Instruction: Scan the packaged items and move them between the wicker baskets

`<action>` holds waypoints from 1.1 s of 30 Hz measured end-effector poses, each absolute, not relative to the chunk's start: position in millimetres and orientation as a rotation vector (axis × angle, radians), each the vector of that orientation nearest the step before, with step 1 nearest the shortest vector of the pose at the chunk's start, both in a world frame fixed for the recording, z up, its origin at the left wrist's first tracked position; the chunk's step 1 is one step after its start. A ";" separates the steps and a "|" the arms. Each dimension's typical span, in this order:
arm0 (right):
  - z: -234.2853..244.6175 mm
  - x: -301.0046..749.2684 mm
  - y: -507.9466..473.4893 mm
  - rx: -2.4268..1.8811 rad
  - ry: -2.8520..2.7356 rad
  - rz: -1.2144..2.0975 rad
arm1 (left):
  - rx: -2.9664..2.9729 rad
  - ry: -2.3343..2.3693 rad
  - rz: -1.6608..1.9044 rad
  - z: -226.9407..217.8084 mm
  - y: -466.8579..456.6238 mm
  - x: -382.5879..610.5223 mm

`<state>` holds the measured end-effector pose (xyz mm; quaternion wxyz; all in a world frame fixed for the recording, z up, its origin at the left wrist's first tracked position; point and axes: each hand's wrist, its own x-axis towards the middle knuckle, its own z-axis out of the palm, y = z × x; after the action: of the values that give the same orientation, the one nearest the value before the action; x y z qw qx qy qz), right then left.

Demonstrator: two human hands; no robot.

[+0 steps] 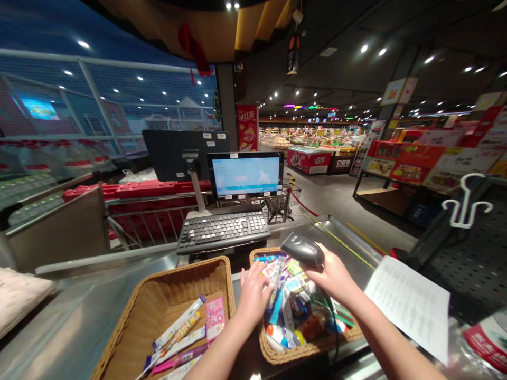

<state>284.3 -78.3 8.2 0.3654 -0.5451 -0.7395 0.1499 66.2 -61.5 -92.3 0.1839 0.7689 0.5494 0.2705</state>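
Note:
My right hand (330,272) is wrapped round a dark barcode scanner (303,249), held above the right wicker basket (273,354). That basket is heaped with small packaged goods, among them a blue pen-like item (276,307). Over its left side, my left hand (253,290) pinches a slim clear packet (278,272), partly covered by the fingers. To the left stands a larger wicker basket (138,306). Several slim packages lie in it, including a pink card pack (215,318) and a purple one (180,359).
Behind the baskets are a keyboard (224,231) and a lit screen (247,177). A printed paper sheet (410,303) lies at the right, near a white hook (466,203). At far left, a pale package (24,298) rests on the metal counter (106,285).

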 end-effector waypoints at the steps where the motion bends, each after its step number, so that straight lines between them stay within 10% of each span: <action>1: 8.7 283.5 -79.1 -1.395 -1.898 0.385 | 2.171 1.552 0.779 -87.9 -60.8 62.6; 33: 32.7 179.7 -86.3 -1.183 -2.099 0.334 | 2.086 1.802 1.126 -22.0 -63.4 -74.9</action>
<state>179.7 -86.3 32.7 0.3472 -0.4562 -0.8092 0.1287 -74.9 -63.4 -22.0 0.0820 0.6981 0.6031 0.3770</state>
